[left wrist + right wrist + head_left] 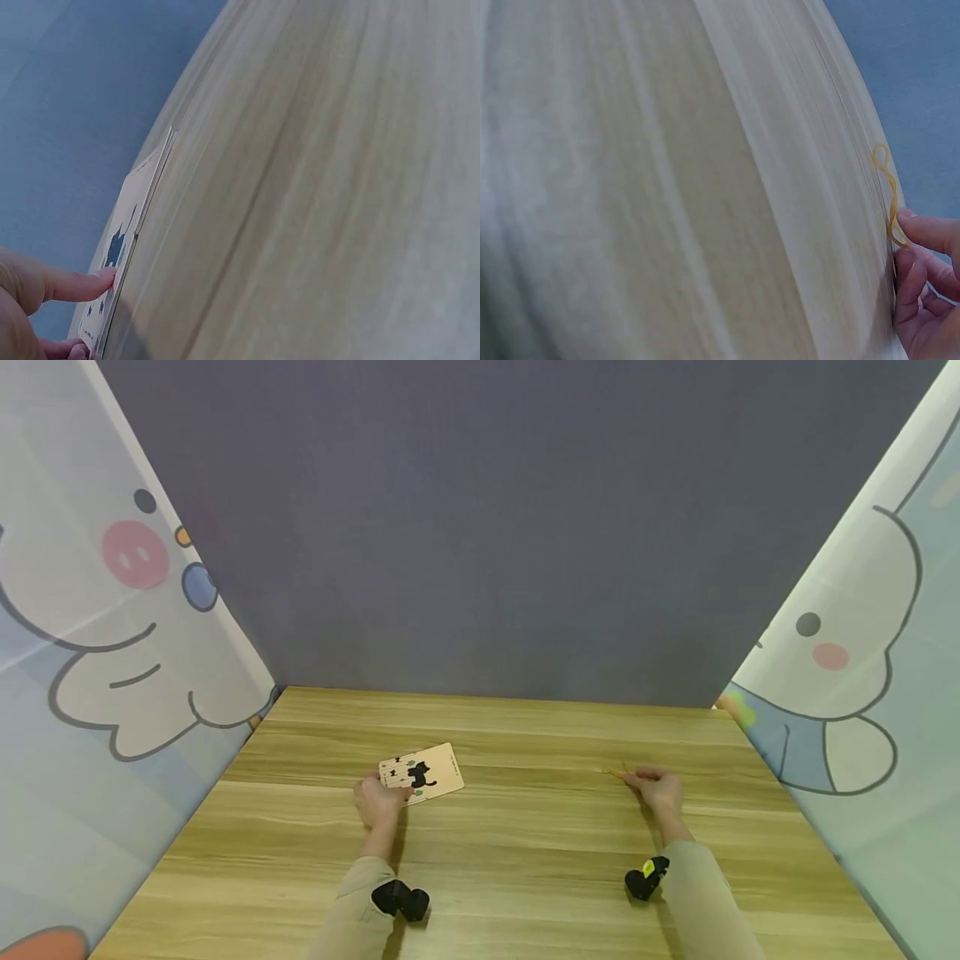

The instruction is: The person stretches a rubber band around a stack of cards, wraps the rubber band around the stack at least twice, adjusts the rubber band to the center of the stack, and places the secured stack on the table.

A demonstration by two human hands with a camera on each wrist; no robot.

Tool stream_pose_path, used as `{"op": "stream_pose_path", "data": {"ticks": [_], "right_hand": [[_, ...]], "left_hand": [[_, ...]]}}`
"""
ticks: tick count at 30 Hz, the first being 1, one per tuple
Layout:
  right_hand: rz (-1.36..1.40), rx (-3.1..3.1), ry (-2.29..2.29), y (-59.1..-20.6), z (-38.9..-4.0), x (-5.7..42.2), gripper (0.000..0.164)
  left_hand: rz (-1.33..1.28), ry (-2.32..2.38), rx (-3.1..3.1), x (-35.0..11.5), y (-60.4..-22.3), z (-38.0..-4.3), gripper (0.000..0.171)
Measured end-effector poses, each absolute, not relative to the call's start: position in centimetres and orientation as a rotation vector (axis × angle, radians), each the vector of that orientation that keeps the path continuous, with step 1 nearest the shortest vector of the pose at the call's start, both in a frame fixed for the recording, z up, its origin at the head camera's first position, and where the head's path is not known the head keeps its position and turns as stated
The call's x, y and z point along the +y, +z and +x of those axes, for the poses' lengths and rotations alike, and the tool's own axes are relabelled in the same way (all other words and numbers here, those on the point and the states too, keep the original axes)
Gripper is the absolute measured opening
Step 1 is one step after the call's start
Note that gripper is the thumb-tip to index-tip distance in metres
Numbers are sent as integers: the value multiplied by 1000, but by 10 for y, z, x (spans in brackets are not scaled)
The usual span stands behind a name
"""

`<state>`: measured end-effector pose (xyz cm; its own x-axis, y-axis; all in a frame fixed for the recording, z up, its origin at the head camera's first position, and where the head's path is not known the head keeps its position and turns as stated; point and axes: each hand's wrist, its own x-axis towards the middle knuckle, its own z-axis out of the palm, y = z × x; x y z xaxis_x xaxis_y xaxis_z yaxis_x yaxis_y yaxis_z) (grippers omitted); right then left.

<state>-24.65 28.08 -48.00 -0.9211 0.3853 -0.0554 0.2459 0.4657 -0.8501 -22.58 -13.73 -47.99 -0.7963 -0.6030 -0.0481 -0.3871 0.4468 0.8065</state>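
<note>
My left hand holds a thin cream notebook by its near left end, on the left part of the table. A black cat and small green and dark marks are printed on its cover. In the left wrist view the thumb lies on the cover and the other fingers are at the notebook's edge; slightly parted layers show along its side. Over on the right, my right hand pinches a yellow rubber band between thumb and fingers. The band is twisted, with a small loop at its free end.
Both hands are over a wood-grain table. A dark grey panel stands at its back edge. Cloth curtains with cartoon animals, a left curtain and a right curtain, flank the table.
</note>
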Motion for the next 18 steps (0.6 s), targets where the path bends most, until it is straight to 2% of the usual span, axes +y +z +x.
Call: {"op": "stream_pose_path", "data": {"ticks": [10, 18], "right_hand": [[-516, -2544, 1395, -484, -248, 285, 24], [-517, -2563, 1335, -484, -250, 285, 21]], "left_hand": [[933, -1286, -2477, -133, -474, -230, 38], [931, -1286, -2524, -135, -473, -230, 43]]}}
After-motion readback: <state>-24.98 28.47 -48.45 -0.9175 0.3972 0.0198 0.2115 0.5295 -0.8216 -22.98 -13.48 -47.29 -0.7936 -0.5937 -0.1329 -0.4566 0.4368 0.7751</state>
